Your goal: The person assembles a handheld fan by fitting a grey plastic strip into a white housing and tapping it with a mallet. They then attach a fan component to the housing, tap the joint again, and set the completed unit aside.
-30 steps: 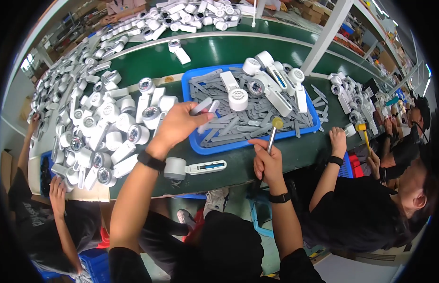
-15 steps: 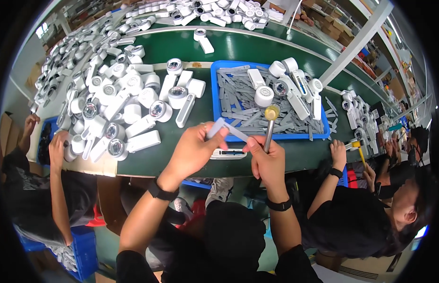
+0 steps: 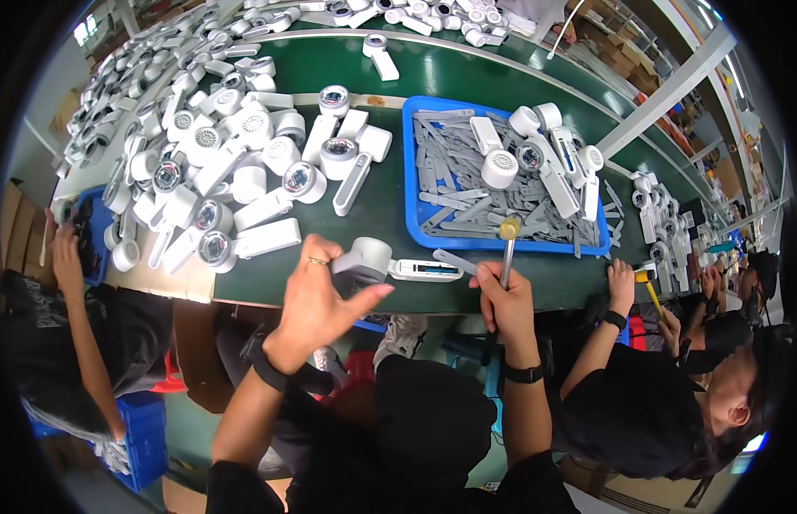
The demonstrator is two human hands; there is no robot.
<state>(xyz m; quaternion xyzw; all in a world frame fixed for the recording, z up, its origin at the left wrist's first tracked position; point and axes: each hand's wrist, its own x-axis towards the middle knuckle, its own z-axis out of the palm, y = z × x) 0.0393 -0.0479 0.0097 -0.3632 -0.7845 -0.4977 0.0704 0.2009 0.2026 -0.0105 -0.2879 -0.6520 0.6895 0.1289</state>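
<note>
My left hand (image 3: 311, 300) is spread above the near table edge, thumb stretched away from the curled fingers. A grey plastic strip (image 3: 344, 260) shows at its fingers, seemingly tucked between them. Beside it lies a white handheld fan (image 3: 426, 271), its round head by my left hand and its handle, with a slot showing a blue part, pointing right. My right hand (image 3: 506, 301) is closed round the shaft of a hammer (image 3: 509, 230) with a yellowish head held upward. Between that hand's thumb and forefinger another grey strip (image 3: 453, 259) sticks out toward the fan.
A blue tray (image 3: 409, 171) of grey strips, with several fans on top, stands beyond my right hand. White fans (image 3: 253, 127) are heaped at the left. A lone fan (image 3: 380, 56) lies on the green conveyor (image 3: 450, 79). Co-workers' hands (image 3: 621, 287) are close on both sides.
My hands have drawn apart, each with a grey strip. The left has moved left and opened its thumb, uncovering the fan's head. The right still grips the hammer.
</note>
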